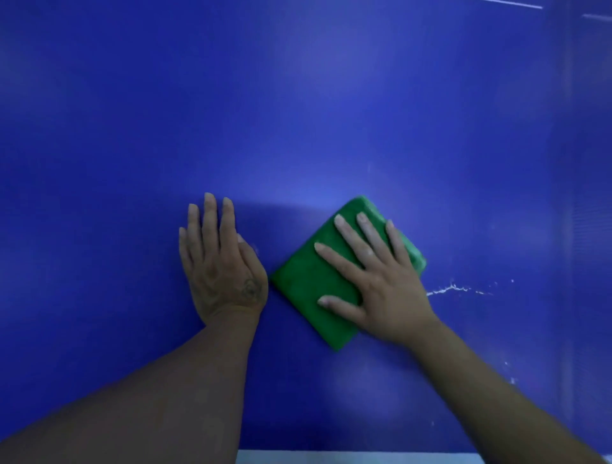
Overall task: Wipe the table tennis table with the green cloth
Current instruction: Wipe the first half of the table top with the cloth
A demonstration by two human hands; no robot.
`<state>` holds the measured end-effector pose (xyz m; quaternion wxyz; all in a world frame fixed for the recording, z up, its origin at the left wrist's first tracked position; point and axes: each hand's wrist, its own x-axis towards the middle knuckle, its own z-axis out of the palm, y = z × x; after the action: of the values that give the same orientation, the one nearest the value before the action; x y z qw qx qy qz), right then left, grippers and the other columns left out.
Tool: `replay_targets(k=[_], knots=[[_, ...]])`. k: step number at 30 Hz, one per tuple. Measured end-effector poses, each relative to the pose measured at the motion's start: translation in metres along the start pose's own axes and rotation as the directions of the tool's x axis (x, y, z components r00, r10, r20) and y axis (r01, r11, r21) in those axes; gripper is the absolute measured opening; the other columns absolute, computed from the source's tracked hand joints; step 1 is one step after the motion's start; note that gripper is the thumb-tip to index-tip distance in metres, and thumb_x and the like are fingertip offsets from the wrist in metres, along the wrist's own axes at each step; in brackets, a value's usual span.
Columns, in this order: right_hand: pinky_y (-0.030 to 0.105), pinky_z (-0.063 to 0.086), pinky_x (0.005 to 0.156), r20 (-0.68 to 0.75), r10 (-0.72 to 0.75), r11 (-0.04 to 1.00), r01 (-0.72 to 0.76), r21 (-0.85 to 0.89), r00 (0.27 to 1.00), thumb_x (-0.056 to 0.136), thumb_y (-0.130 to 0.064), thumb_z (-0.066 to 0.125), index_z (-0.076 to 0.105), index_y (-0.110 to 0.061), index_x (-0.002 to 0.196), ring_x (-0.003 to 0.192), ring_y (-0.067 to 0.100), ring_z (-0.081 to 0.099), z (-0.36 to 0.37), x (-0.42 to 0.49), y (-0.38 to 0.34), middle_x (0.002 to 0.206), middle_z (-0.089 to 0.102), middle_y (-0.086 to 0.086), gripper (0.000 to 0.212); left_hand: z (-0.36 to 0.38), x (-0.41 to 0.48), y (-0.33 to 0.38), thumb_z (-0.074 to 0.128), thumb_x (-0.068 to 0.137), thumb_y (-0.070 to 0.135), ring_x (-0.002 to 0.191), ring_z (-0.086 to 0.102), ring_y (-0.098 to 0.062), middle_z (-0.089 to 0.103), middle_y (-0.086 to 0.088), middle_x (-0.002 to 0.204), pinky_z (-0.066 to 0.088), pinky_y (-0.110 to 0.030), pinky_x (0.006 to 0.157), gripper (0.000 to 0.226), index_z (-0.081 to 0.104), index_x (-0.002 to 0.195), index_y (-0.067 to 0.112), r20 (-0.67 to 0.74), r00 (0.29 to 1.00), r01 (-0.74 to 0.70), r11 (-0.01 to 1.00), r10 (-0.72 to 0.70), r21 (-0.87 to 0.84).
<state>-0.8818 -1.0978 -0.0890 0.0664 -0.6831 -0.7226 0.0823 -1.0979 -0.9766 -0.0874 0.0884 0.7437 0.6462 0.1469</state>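
The blue table tennis table (pixel 298 99) fills the view. A folded green cloth (pixel 304 284) lies flat on it, turned like a diamond, near the front middle. My right hand (pixel 374 278) lies on the cloth with straight, spread fingers pressing it down. My left hand (pixel 218 261) rests flat on the bare table just left of the cloth, fingers straight and together, not touching the cloth.
White streaks and specks (pixel 450 288) mark the surface to the right of the cloth. The table's white front edge line (pixel 347 457) runs along the bottom. White lines (pixel 516 4) show at the far top right.
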Motion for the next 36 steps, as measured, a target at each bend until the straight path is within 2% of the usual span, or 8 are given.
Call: replay_targets(k=[3,7,12,19,24,30,33,36], knots=[[0.065,0.015,0.132,-0.043,0.065,0.997,-0.067,-0.045,0.997,0.103,-0.08,0.044,0.037,-0.039,0.169,0.168,0.032,0.016,-0.009,0.019,0.043,0.181,0.021,0.003,0.078,-0.002,-0.001,0.0,0.037,0.109,0.019,0.166,0.022,-0.032,0.031,-0.007,0.176,0.015,-0.053,0.135,0.057,0.041,0.165,0.012,0.013,1.0,-0.003,1.0,0.003,0.005],[0.063,0.011,0.134,-0.072,0.37,0.926,-0.374,-0.054,0.926,0.103,-0.079,0.036,0.03,-0.038,0.171,0.169,0.031,0.012,-0.028,0.017,0.111,0.182,0.016,0.002,0.079,-0.004,-0.002,0.0,0.036,0.111,0.02,0.167,0.017,-0.03,0.028,-0.006,0.178,0.012,-0.052,0.135,0.056,0.039,0.166,0.013,0.036,0.999,-0.005,1.0,0.004,0.031],[0.061,0.004,0.134,-0.085,0.782,0.623,-0.781,0.052,0.618,0.1,-0.08,0.031,0.026,-0.035,0.172,0.169,0.032,0.006,-0.048,-0.048,0.139,0.183,0.009,0.003,0.085,-0.006,-0.004,0.002,0.03,0.11,0.025,0.167,0.016,-0.03,0.027,-0.007,0.178,0.011,-0.051,0.135,0.058,0.036,0.167,0.014,0.041,0.999,-0.013,0.998,0.011,0.054],[0.063,0.005,0.134,-0.127,0.931,0.354,-0.933,0.071,0.343,0.104,-0.072,0.034,0.029,-0.029,0.172,0.169,0.034,0.005,-0.015,-0.148,0.032,0.183,0.009,0.006,0.081,-0.006,-0.004,0.004,0.03,0.11,0.026,0.168,0.013,-0.029,0.022,-0.006,0.18,0.009,-0.051,0.136,0.06,0.031,0.169,0.016,0.064,0.998,-0.014,0.996,0.008,0.088],[0.063,0.001,0.134,-0.081,0.96,0.272,-0.961,0.055,0.267,0.105,-0.076,0.028,0.022,-0.032,0.173,0.169,0.03,-0.001,0.006,-0.17,-0.019,0.184,0.002,0.001,0.082,-0.004,-0.004,0.002,0.029,0.111,0.027,0.168,0.01,-0.028,0.02,-0.005,0.18,0.008,-0.052,0.136,0.059,0.029,0.169,0.016,0.075,0.997,-0.004,0.996,-0.003,0.089],[0.067,-0.003,0.132,-0.116,0.985,0.143,-0.977,0.159,0.125,0.101,-0.079,0.023,0.021,-0.033,0.174,0.169,0.036,-0.002,-0.005,-0.084,0.03,0.184,0.001,0.005,0.086,-0.004,-0.005,0.001,0.032,0.111,0.025,0.168,0.013,-0.03,0.023,-0.007,0.179,0.009,-0.051,0.136,0.058,0.03,0.168,0.015,0.054,0.999,-0.002,0.997,-0.002,0.083],[0.067,-0.006,0.131,-0.114,0.984,0.159,-0.972,0.174,0.141,0.102,-0.08,0.021,0.016,-0.036,0.174,0.169,0.036,-0.006,-0.007,-0.031,0.047,0.184,-0.003,0.006,0.085,-0.004,-0.005,0.001,0.032,0.111,0.025,0.167,0.014,-0.029,0.024,-0.007,0.179,0.01,-0.052,0.136,0.058,0.031,0.168,0.015,0.052,0.999,-0.003,0.996,-0.001,0.089],[0.067,-0.005,0.132,-0.121,0.964,0.253,-0.954,0.16,0.235,0.102,-0.081,0.021,0.015,-0.037,0.174,0.169,0.035,-0.006,-0.004,-0.009,0.04,0.184,-0.004,0.005,0.084,-0.004,-0.006,0.002,0.03,0.111,0.026,0.168,0.013,-0.029,0.023,-0.006,0.179,0.01,-0.051,0.136,0.059,0.031,0.169,0.015,0.063,0.998,-0.004,0.995,-0.002,0.097]])
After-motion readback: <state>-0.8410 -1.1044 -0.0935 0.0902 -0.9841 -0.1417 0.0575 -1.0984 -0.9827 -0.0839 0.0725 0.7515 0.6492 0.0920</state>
